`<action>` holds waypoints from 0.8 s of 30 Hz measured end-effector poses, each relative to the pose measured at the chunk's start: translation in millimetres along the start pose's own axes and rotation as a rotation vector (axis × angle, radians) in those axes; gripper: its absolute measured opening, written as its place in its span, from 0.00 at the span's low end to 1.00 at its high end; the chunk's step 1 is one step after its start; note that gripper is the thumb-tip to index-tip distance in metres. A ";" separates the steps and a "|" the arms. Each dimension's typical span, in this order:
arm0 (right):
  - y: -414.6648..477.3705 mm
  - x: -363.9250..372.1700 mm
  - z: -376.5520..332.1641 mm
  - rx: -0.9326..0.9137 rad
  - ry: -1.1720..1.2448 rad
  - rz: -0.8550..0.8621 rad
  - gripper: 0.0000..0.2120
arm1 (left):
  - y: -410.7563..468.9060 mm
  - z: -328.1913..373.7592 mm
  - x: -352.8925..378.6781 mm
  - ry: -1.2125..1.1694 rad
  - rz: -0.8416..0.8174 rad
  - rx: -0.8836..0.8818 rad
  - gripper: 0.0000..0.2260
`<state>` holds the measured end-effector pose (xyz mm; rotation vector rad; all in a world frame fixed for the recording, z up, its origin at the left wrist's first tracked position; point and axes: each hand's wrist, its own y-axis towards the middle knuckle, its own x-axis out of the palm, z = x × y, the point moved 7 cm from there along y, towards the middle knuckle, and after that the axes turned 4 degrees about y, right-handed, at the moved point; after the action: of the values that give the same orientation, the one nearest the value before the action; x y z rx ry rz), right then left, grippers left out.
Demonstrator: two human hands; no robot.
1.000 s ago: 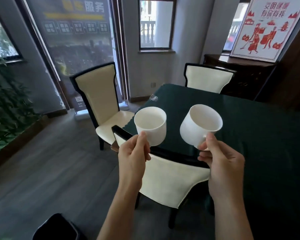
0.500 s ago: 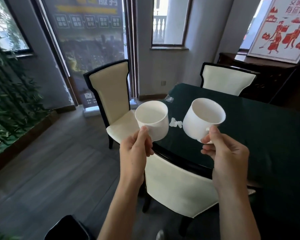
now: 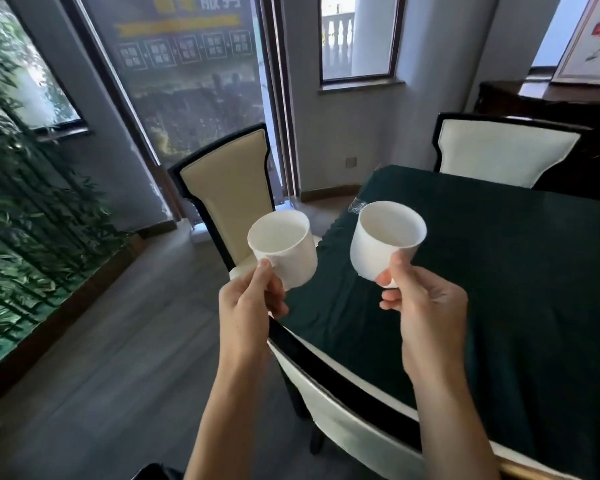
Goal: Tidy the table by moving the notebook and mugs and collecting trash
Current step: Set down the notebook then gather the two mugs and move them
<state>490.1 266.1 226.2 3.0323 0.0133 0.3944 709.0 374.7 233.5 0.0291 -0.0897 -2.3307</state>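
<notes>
The person held two white mugs in the air, one in each hand, near the left corner of the table. The left hand was closed on the left mug — the thumb pressed on the near side at the handle, the other fingers curled under it. This mug hung over the gap between the table edge and the left chair, its mouth turned up and slightly toward the camera. The right hand was closed on the right mug in the same way, thumb on top of the handle, and the mug was tilted a little to the left. It was over the dark green cloth of the table, above the surface and not touching it. Both mugs looked empty inside.

On the far left corner of the table lay a small piece of clear wrap, just behind the right mug in the view. A near chair stood pushed against the table under the forearms — its dark top rail crossed below both hands. A far chair stood at the far side of the table. No notebook was visible.
</notes>
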 end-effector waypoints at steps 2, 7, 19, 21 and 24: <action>9.9 5.2 9.7 0.034 0.002 -0.006 0.18 | 12.1 -0.7 5.8 0.016 -0.003 -0.002 0.24; 34.2 16.1 31.2 0.076 -0.030 -0.022 0.18 | 41.9 -17.8 20.4 0.030 0.010 -0.038 0.24; 111.9 34.2 88.2 0.152 -0.118 0.088 0.18 | 144.8 -83.3 45.4 0.078 -0.108 -0.139 0.24; 122.9 37.5 100.4 0.181 -0.150 0.115 0.18 | 164.8 -97.4 48.3 0.102 -0.144 -0.177 0.24; 138.6 43.8 126.3 0.240 -0.181 0.150 0.17 | 193.9 -126.4 55.4 0.125 -0.214 -0.249 0.24</action>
<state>564.5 118.4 127.3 3.3062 -0.1927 0.1338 817.0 194.2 122.2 0.0628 0.2782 -2.5303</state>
